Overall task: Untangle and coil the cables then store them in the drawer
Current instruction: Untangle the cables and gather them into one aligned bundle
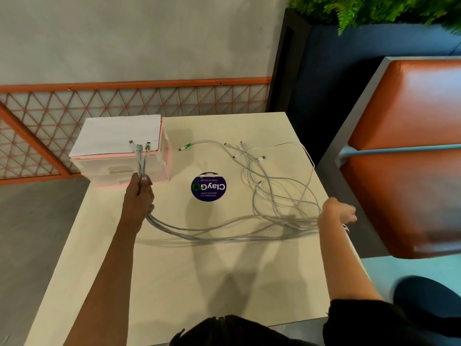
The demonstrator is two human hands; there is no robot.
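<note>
Several white cables (252, 171) lie tangled on the right half of the cream table (189, 275), their plugs spread near the far edge; one end has a green connector (185, 146). My left hand (139, 193) grips a bundle of cable ends that stick up in front of the drawer box (119, 148), a small white and pink unit at the table's far left whose drawers look closed. From that hand the cables sag across the table to my right hand (336, 213), which holds the strands at the table's right edge.
A round purple sticker (208, 187) marks the middle of the table. An orange padded bench (411, 151) stands close on the right. An orange lattice railing (129, 101) runs behind the table, with a planter at the back right.
</note>
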